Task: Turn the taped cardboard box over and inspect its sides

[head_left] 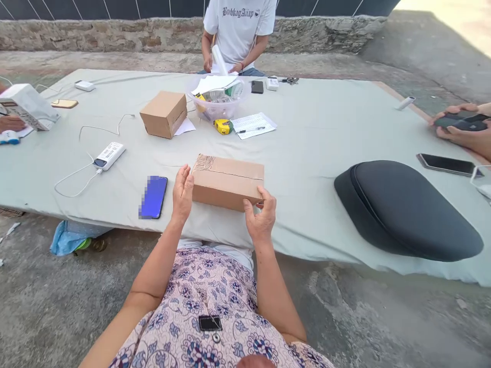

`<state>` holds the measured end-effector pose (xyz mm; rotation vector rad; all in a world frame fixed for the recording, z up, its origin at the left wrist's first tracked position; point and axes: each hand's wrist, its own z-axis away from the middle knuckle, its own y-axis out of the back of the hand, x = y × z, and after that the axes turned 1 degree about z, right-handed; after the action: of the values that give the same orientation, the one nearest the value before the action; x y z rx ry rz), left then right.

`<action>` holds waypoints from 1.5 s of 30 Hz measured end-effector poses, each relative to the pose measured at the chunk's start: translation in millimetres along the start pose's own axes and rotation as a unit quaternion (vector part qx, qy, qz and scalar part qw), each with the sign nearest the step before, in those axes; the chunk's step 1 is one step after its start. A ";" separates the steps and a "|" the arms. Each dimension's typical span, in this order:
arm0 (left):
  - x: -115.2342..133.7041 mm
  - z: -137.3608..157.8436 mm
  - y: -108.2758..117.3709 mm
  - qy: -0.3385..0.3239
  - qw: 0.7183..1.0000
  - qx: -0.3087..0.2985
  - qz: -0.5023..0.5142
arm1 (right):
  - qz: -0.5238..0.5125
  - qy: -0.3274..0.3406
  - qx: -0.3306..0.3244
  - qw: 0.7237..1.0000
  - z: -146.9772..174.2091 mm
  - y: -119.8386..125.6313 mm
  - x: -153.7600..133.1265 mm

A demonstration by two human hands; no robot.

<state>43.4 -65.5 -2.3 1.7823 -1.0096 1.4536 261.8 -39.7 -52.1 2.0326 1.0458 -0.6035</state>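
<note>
A long brown cardboard box (228, 180) rests on the cloth-covered table in front of me, with dark scribbled lines at its top left corner. Flat against its left end is my left hand (183, 193), fingers stretched out and together. My right hand (261, 212) grips the box's right front corner, thumb on the front face and fingers around the right end. To the left of my left hand lies a phone (154, 197) with a blue screen. The underside of the box is hidden.
A second cardboard box (164, 114), a plastic basket (217, 110) and a yellow tape measure (223, 126) stand beyond. A white power bank (109, 156) lies left; a black padded seat (406, 209) sits right. Co-workers' hands (462, 122) show at the table's edges.
</note>
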 end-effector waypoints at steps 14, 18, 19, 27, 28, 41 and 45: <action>-3.7 21.1 22.8 -0.057 0.995 -0.069 -0.052 | -0.100 -0.089 0.027 0.991 1.7 20.2 -23.5; 5.5 20.7 33.2 -0.038 0.990 -0.098 -0.099 | -0.090 -0.096 -0.025 0.991 -3.6 32.7 -24.2; 8.6 20.8 34.4 -0.042 0.987 -0.093 -0.124 | -0.079 -0.089 -0.033 0.992 -4.6 35.2 -24.7; 34.2 33.7 30.5 -0.085 0.964 -0.054 -0.244 | -0.034 -0.067 -0.080 0.994 -4.6 49.1 -38.4; 34.8 35.0 29.4 -0.093 0.964 -0.042 -0.247 | -0.029 -0.067 -0.078 0.994 -4.6 49.5 -39.8; -22.3 15.8 26.0 -0.020 0.994 -0.055 -0.089 | -0.083 -0.161 -0.083 0.980 10.1 7.1 -7.1; -20.9 16.0 24.2 0.014 0.993 -0.027 -0.116 | -0.095 -0.158 -0.073 0.980 10.5 4.3 -6.7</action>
<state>28.6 -87.8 -26.1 1.7703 -0.7898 1.2920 261.1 -52.9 -52.1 1.6548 1.0630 -0.8912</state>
